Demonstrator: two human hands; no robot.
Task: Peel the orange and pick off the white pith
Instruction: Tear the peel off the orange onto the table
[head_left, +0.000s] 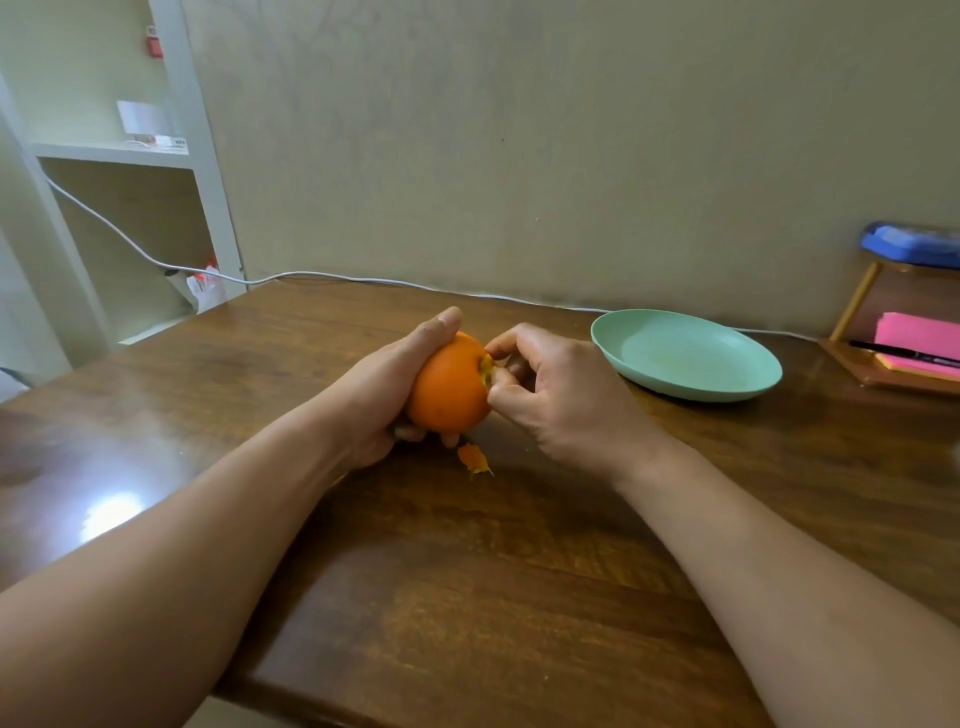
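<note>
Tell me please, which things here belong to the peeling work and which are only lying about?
For the job: orange, left hand gripping it, right hand picking at it, peel scrap on the table, probably the green plate.
Lying about: white cable, pen, pink notes.

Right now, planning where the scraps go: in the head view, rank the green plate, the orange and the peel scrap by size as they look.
1. green plate
2. orange
3. peel scrap
The gaps are plain, so nearness does not blur the order.
</note>
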